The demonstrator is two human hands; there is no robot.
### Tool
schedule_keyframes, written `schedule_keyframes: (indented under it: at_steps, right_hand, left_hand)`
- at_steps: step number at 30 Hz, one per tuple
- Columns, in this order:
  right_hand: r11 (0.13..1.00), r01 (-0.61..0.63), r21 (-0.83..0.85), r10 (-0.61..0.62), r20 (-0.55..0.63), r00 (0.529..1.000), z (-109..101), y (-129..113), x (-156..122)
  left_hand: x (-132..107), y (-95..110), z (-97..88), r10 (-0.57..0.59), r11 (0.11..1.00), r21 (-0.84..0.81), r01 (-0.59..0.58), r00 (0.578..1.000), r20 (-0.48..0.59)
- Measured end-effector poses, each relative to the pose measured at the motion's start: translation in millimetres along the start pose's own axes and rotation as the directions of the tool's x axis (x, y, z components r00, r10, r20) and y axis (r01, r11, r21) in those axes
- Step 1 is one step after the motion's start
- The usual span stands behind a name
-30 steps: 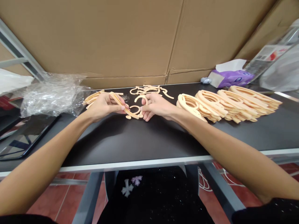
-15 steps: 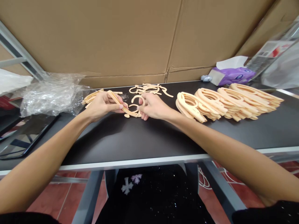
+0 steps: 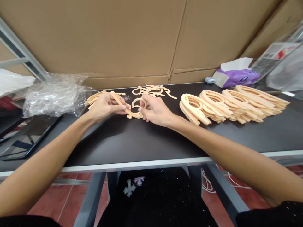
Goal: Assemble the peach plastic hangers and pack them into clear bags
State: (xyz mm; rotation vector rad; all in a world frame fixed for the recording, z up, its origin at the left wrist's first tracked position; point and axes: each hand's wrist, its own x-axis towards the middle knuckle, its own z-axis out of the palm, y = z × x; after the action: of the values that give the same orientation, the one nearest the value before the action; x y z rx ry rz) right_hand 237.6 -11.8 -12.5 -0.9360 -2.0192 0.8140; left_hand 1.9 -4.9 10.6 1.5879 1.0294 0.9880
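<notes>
Fingers of my left hand (image 3: 104,107) are pinched narrow on a long pale piece (image 3: 117,99), gripping it around its middle, probably so that its low end stays steady against the push or pull of the other side. My right hand (image 3: 156,109) holds a curved arc (image 3: 137,99) between thumb and fingertips, likely because its thin edge leaves room for little more than a pinch. Both pieces meet or overlap between my hands, just above the dark surface (image 3: 146,142); whether they are joined I cannot tell. Near the back edge, loose curved strips (image 3: 151,91) lie in a tangle, apparently pushed out of my way, while to my right the looped pieces (image 3: 197,110) lean on one another in overlapping bunches, perhaps to keep them orderly and within reach. Compared with half a second ago, the arc sits lower and closer over the long piece, and the dark gap beneath it looks smaller; my left grip is much the same, and the bunches keep their order.
</notes>
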Motion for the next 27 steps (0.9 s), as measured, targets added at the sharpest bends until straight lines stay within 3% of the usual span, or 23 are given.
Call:
schedule_keyframes:
  at_steps: [3, 7, 18, 24, 27]
  right_hand:
    - [0.986, 0.133, -0.097, -0.135, -0.009, 0.991, 2, 2, -3]
    - [0.971, 0.211, -0.108, -0.210, 0.023, 0.977, 1, 4, -1]
    - [0.991, 0.100, -0.084, -0.102, -0.026, 0.994, 4, 0, 2]
    - [0.988, 0.123, -0.090, -0.125, -0.013, 0.992, 2, 2, 5]
    - [0.990, 0.123, -0.069, -0.127, -0.045, 0.991, 0, 2, 8]
  left_hand:
    - [-1, 1, 1.3, 0.013, 1.000, 0.012, -0.013, 1.000, -0.018]
    - [0, 0, 1.3, 0.023, 1.000, 0.013, -0.023, 1.000, -0.014]
    - [-1, 2, 2.9, 0.040, 0.999, 0.034, -0.040, 0.999, -0.009]
    - [1, 6, -0.6, 0.113, 0.988, 0.107, -0.113, 0.994, 0.003]
    - [4, 13, -9.4, 0.118, 0.993, 0.031, -0.117, 0.993, -0.018]
